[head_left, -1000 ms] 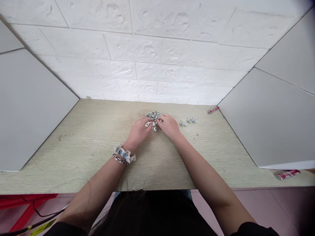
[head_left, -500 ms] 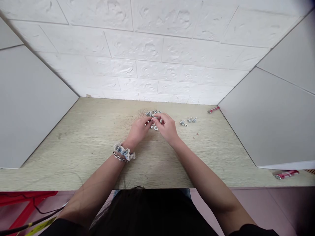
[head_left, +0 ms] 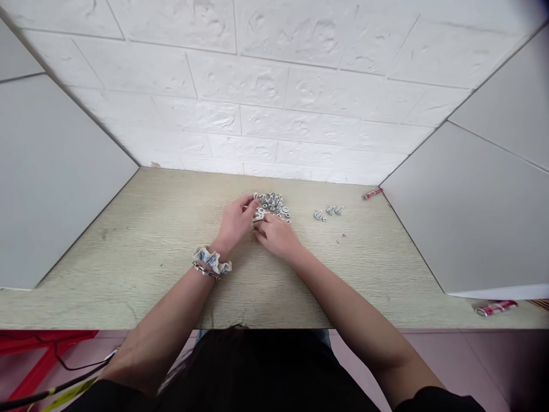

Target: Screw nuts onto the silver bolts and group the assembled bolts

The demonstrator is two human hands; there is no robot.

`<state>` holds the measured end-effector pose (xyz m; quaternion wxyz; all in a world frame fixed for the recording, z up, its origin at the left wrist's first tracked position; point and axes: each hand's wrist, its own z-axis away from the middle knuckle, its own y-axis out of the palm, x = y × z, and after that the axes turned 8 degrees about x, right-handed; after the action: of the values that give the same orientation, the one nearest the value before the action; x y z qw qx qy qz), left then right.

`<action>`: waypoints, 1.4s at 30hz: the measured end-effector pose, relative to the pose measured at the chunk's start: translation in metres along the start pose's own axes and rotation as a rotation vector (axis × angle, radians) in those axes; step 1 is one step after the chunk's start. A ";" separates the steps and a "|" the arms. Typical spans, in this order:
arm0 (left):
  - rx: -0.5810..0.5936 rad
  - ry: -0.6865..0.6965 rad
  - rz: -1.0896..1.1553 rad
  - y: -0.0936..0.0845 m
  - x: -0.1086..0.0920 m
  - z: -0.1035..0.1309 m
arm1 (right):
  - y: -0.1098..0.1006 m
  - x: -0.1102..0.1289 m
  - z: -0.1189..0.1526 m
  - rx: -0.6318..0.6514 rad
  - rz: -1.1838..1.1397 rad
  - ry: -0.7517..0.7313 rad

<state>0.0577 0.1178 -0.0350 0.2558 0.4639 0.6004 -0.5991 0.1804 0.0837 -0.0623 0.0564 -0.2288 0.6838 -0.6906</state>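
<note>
My left hand (head_left: pixel 237 222) is at the left side of a small pile of hardware, its thumb and forefinger pinched around a silver bolt (head_left: pixel 256 195). My right hand (head_left: pixel 278 233) rests low at the front of the pile, fingers bent together at the edge of a flat washer (head_left: pixel 259 217); its fingertips are partly hidden. Behind and between the hands lie several bolts (head_left: pixel 273 201), some standing upright. Loose washers (head_left: pixel 286 210) and small nuts (head_left: pixel 287 216) lie around them.
Right of the pile, a bolt with a washer (head_left: pixel 318 215), a nut (head_left: pixel 325 220) and two more bolts (head_left: pixel 335 210) sit on the wooden table (head_left: pixel 171 229). Red batteries (head_left: pixel 372 193) lie at the right. Grey panels (head_left: pixel 493 217) and a white brick wall (head_left: pixel 257 114) enclose the tabletop.
My hands were together over the pile and have parted. The left has moved up to a bolt at the left edge; the right has come down toward the front washers.
</note>
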 end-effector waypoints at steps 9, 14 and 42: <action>0.012 0.021 -0.076 -0.001 0.003 -0.002 | -0.012 -0.018 0.003 -0.027 0.032 0.196; 0.032 0.047 -0.137 0.001 0.004 -0.002 | -0.016 -0.027 0.004 0.061 0.071 0.189; 0.099 0.101 -0.278 0.008 0.008 0.000 | -0.020 -0.033 0.008 0.070 -0.246 0.134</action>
<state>0.0612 0.1181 -0.0456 0.1167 0.4178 0.6407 -0.6335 0.2175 0.0905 -0.0515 -0.0662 -0.2623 0.6282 -0.7295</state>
